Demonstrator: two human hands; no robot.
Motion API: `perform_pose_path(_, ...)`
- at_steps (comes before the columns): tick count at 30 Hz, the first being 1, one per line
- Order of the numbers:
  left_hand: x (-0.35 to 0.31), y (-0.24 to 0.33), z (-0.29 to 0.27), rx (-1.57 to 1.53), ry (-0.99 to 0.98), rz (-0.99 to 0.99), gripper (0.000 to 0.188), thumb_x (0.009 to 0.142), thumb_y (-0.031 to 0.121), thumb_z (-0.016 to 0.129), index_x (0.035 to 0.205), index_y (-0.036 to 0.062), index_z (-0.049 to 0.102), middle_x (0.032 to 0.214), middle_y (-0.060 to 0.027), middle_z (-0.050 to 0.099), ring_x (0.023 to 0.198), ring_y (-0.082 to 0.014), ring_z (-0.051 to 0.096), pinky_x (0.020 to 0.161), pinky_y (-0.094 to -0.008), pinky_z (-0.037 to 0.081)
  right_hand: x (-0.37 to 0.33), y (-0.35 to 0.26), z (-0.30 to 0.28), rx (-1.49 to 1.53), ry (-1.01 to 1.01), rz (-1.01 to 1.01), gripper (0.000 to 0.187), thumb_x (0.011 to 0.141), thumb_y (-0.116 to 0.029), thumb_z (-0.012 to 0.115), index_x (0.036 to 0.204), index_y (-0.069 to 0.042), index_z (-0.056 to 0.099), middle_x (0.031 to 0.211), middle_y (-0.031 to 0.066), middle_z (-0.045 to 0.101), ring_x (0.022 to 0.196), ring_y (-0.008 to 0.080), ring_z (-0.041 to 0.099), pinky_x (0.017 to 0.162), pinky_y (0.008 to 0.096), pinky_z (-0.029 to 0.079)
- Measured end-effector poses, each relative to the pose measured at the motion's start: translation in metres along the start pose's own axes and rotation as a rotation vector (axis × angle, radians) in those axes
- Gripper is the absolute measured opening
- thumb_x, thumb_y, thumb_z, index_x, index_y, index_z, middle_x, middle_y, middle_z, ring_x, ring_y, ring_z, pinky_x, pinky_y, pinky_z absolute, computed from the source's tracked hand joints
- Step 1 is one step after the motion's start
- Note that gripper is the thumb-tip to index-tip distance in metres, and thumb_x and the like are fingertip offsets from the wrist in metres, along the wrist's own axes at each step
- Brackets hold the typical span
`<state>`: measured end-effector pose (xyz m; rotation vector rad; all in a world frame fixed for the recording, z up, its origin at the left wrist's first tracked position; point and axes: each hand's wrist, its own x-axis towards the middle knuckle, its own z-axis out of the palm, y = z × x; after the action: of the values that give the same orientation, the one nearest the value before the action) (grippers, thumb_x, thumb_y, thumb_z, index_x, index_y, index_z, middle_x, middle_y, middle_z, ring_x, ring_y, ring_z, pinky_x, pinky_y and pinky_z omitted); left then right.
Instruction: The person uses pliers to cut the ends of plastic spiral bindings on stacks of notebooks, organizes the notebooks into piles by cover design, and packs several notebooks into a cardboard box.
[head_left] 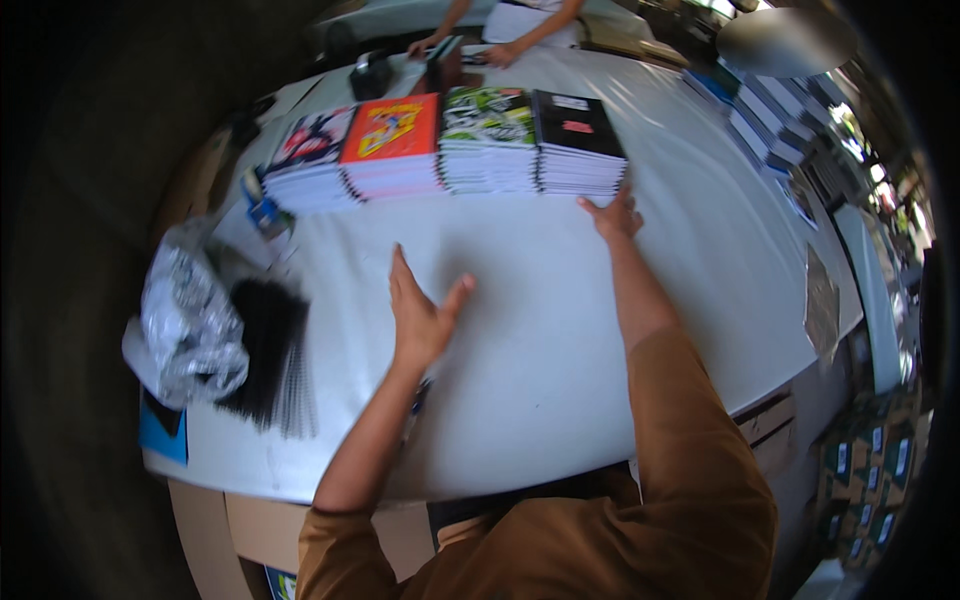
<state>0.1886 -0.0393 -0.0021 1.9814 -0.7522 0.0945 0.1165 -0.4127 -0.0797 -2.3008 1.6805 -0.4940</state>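
Loosely, the left hand (420, 322) spreads free fingers above the table (530, 370); the right hand (615, 214) curls at the near corner of the black-covered notebook stack (580, 135), gripping or not I can't tell. Three more stacks (390, 140) line up leftward.

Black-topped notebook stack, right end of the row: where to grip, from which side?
Probably low at the black-topped stack's near right corner, coming from the near right, by the right hand: front and right faces are exposed, while the green-and-white stack crowds its left.

Four spiral-bound notebook stacks (452, 150) abreast
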Motion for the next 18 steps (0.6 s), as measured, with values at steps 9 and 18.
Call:
perform_pose_path(9,0.137,-0.065,0.135,0.618,-0.016,-0.478,0.142,0.053,0.076,0.066,0.137,-0.0147,-0.003,0.146,-0.0296,0.008,0.139,-0.0377,0.002,0.11,-0.0517,0.003,0.013,-0.015,-0.003,0.19,-0.004,-0.049,0.082,0.059,-0.058,0.076,0.124,-0.016,0.048,0.125,0.0023,0.055,0.133,0.0216,0.03,0.098,0.038,0.019)
perform_pose_path(18,0.164,-0.049,0.158,0.678,-0.092,-0.651,0.148,0.051,0.078,0.067,0.134,-0.018,-0.009,0.147,-0.0289,0.0,0.139,-0.0381,-0.003,0.109,-0.0519,0.001,0.033,-0.006,-0.003,0.197,-0.04,-0.135,0.077,0.063,-0.057,0.074,0.119,-0.011,0.051,0.117,0.0092,0.06,0.13,0.0215,0.034,0.095,0.0342,0.019)
